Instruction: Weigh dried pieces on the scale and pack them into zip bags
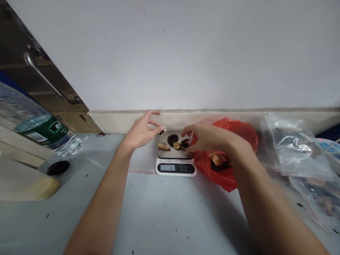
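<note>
A white kitchen scale with a steel plate stands in front of me, its display showing digits like 80. Several dried pieces, dark brown and tan, lie on the plate, among them a round dark piece and a long tan piece. My left hand pinches a small pale-and-dark dried piece above the plate's back left corner. Over the plate's right side, my right hand curves with fingers apart, near a dark reddish piece. Just right of the scale, a red plastic bag holds more dried pieces, partly hidden by my right arm.
Clear plastic bags with contents lie at the right. A large water bottle leans in at the left, near a black oval object and a blurred translucent container. A white wall rises behind the grey table.
</note>
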`<action>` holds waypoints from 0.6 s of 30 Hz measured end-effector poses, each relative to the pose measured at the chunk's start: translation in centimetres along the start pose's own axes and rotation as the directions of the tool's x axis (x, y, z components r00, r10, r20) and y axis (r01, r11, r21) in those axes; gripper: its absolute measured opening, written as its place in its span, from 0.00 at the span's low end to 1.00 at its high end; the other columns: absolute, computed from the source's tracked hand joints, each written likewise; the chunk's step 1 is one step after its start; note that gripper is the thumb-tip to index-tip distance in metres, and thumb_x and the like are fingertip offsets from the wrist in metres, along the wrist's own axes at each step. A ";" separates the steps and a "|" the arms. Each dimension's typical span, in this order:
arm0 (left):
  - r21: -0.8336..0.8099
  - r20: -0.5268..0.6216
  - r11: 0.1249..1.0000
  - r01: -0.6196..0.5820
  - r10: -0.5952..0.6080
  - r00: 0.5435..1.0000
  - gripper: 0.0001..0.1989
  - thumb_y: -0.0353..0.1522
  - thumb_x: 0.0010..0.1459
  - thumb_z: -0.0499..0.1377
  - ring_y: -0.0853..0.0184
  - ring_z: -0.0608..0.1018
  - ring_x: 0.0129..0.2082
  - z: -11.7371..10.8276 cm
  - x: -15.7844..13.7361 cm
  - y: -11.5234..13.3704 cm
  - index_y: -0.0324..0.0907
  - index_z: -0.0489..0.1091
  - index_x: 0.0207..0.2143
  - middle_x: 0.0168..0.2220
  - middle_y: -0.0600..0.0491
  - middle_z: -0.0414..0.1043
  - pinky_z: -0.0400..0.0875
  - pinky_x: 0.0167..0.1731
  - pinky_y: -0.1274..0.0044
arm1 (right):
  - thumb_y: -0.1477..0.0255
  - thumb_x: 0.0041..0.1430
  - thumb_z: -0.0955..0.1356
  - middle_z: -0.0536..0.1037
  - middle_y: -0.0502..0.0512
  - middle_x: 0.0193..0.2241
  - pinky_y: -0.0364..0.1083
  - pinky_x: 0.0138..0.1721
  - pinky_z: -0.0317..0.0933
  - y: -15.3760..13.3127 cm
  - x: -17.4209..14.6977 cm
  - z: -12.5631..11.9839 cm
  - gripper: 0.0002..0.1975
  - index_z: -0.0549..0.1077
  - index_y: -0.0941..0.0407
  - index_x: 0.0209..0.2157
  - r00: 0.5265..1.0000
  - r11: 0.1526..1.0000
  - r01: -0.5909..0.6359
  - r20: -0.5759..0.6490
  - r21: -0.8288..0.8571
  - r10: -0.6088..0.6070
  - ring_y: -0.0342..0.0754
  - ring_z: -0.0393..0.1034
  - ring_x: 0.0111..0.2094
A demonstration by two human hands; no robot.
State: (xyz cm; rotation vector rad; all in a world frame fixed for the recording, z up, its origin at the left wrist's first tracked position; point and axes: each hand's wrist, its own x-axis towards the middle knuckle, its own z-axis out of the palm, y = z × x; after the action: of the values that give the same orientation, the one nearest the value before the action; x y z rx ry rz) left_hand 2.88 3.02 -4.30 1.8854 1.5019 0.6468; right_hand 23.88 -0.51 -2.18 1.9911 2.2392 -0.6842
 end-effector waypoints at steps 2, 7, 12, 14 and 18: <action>0.006 -0.019 1.000 -0.019 0.019 1.000 0.25 0.37 0.62 0.64 0.58 0.83 0.49 0.1 0.1 -0.1 0.48 0.65 0.60 0.46 0.51 0.79 0.78 0.46 0.69 | 0.75 0.55 0.75 0.83 0.58 0.48 0.45 0.36 0.70 -0.2 0.3 0.2 0.27 0.77 0.51 0.57 0.999 1.000 -0.004 0.033 0.026 0.003 0.53 0.80 0.42; 0.045 -0.024 0.998 -0.034 0.035 0.999 0.24 0.35 0.63 0.65 0.62 0.84 0.43 0.6 0.4 -0.3 0.47 0.66 0.59 0.46 0.50 0.78 0.78 0.41 0.73 | 0.79 0.57 0.72 0.84 0.57 0.41 0.45 0.36 0.68 0.1 1.3 0.8 0.14 0.82 0.55 0.45 0.999 1.000 0.028 0.023 -0.004 -0.028 0.51 0.79 0.39; 0.132 0.057 0.989 -0.063 0.055 0.997 0.25 0.35 0.62 0.66 0.65 0.83 0.38 1.9 0.5 -0.5 0.48 0.68 0.60 0.50 0.48 0.76 0.78 0.46 0.70 | 0.76 0.58 0.71 0.84 0.52 0.32 0.44 0.33 0.66 0.7 0.5 0.1 0.07 0.81 0.55 0.37 0.998 0.997 0.054 -0.021 0.059 -0.053 0.48 0.78 0.32; 0.154 0.073 0.985 -0.074 0.064 0.995 0.27 0.37 0.61 0.67 0.64 0.83 0.38 2.1 0.6 -0.5 0.48 0.68 0.61 0.51 0.48 0.76 0.77 0.47 0.69 | 0.74 0.56 0.71 0.83 0.50 0.30 0.44 0.31 0.65 1.0 -0.3 -0.6 0.06 0.81 0.54 0.36 0.995 0.992 0.049 -0.095 0.116 -0.038 0.47 0.77 0.30; 0.229 0.034 0.972 -0.046 0.039 0.999 0.21 0.40 0.64 0.62 0.61 0.83 0.41 1.2 0.4 -0.1 0.46 0.72 0.58 0.49 0.47 0.79 0.77 0.46 0.71 | 0.69 0.53 0.72 0.84 0.51 0.31 0.45 0.32 0.67 2.2 -1.7 -1.9 0.09 0.81 0.54 0.37 0.967 0.977 0.106 -0.248 0.183 -0.058 0.48 0.77 0.30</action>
State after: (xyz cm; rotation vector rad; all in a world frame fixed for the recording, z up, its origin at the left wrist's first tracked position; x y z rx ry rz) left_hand 3.72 3.27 -5.20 2.0954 1.5779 0.4791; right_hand 26.71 -1.27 -0.55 2.1889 2.4930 -0.7307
